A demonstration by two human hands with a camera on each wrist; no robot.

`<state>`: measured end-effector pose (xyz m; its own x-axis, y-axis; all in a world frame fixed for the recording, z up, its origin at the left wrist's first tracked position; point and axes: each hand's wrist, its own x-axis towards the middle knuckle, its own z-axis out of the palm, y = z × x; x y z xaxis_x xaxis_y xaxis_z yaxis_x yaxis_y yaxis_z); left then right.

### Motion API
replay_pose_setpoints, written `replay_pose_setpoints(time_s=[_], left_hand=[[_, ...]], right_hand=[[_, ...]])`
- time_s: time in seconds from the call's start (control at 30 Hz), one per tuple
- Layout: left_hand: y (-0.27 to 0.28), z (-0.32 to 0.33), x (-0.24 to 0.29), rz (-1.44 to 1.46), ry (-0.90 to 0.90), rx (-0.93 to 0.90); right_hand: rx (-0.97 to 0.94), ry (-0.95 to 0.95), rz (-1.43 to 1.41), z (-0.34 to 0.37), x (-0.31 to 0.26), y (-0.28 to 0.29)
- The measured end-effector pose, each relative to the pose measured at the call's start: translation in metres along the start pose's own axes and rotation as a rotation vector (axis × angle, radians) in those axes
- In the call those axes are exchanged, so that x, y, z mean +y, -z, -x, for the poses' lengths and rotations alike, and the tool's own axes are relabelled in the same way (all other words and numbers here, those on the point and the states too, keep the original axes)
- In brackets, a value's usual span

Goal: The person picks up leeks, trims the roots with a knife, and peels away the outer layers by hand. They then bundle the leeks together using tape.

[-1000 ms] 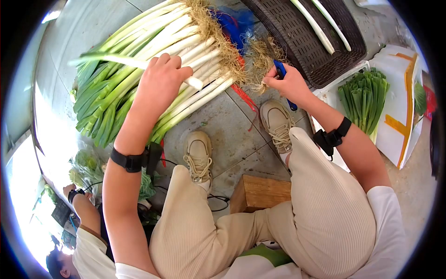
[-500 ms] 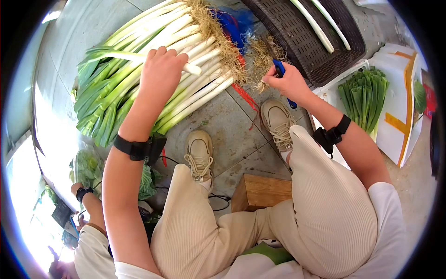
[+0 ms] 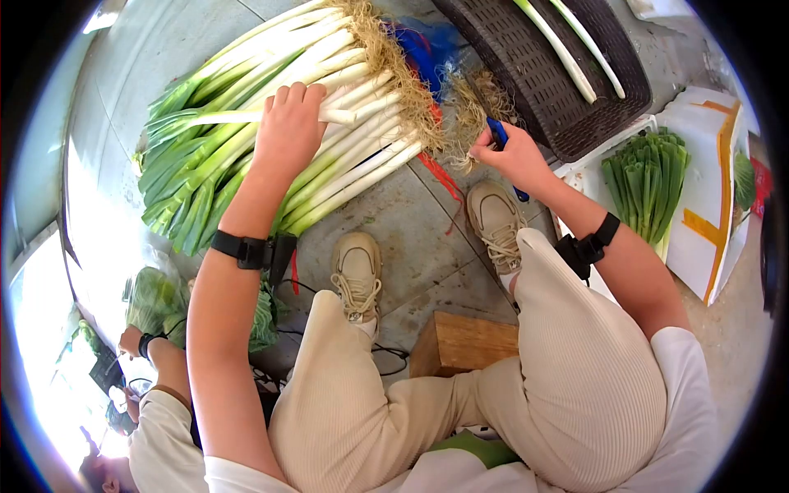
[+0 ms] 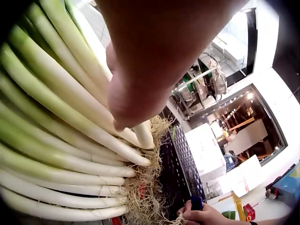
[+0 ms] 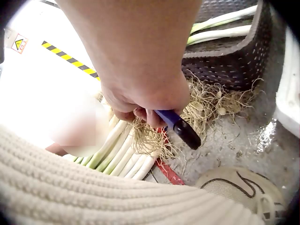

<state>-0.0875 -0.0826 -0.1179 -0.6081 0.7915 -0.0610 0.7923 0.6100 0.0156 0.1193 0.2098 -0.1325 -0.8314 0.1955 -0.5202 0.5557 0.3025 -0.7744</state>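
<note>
Your left hand [image 3: 289,131] curls round one leek [image 3: 222,117] over the leek pile [image 3: 349,197] — its long axis runs left to right, green leaves [image 3: 173,123] leftward, white end [image 3: 339,117] poking past your grip. Farther right, well apart from that end, your right hand [image 3: 516,156] grips a blue-handled knife [image 3: 496,131].

left fingers [image 3: 297,94] curled, left forearm [image 3: 256,201] stretched forward | right fingers [image 5: 151,118] curled, right forearm [image 3: 574,204] slanting inward

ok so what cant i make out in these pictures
- Basket, head view: far end cut off by the top edge.
- Blue tool, right wrist view: other end hidden by the right hand.
- Left hand, left wrist view: most fingers hidden behind the hand itself.
</note>
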Motion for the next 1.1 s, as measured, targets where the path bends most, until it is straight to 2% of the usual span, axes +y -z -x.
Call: replay_pose_setpoints(time_s=[0.1, 0.17, 0.23, 0.3, 0.33, 0.4, 0.5, 0.57, 0.63, 0.77, 0.83, 0.9, 1.1], left_hand=[[0.015, -0.004, -0.009, 0.146, -0.093, 0.036], [0.026, -0.012, -0.021, 0.388, -0.129, -0.019], [0.038, -0.027, -0.03, 0.484, 0.155, -0.027], [0.035, -0.04, -0.049, 0.347, 0.284, 0.001], [0.029, -0.045, -0.06, 0.35, 0.277, 0.005], [0.013, -0.053, -0.075, 0.18, 0.352, -0.181], [-0.002, -0.06, -0.08, 0.162, 0.409, -0.254], [-0.005, -0.063, -0.085, 0.172, 0.416, -0.241], [-0.003, -0.065, -0.089, 0.259, 0.423, -0.282], [-0.001, -0.062, -0.097, 0.291, 0.416, -0.231], [0.012, -0.068, -0.086, 0.259, 0.392, -0.201], [0.028, -0.069, -0.06, 0.262, 0.404, -0.071], [0.06, -0.075, 0.027, 0.387, 0.056, 0.148]], right_hand=[[-0.027, -0.037, -0.004, 0.001, -0.003, 0.0], [-0.031, -0.003, -0.039, 0.001, -0.003, 0.0], [-0.028, -0.002, -0.037, 0.001, 0.0, -0.001], [-0.019, 0.002, -0.033, 0.0, 0.003, -0.002], [-0.021, 0.01, -0.051, 0.0, 0.005, -0.002], [-0.024, 0.034, -0.074, -0.001, 0.006, -0.002], [-0.022, 0.002, -0.068, 0.0, -0.001, 0.0], [0.0, -0.002, -0.068, -0.001, 0.002, -0.003], [-0.005, 0.038, -0.054, -0.003, 0.002, -0.005], [-0.021, 0.035, -0.067, -0.003, -0.005, -0.004], [-0.032, 0.023, -0.052, -0.003, -0.008, -0.003], [-0.01, 0.034, -0.079, -0.004, -0.006, -0.005], [0.018, 0.013, -0.138, -0.014, -0.028, -0.011]])
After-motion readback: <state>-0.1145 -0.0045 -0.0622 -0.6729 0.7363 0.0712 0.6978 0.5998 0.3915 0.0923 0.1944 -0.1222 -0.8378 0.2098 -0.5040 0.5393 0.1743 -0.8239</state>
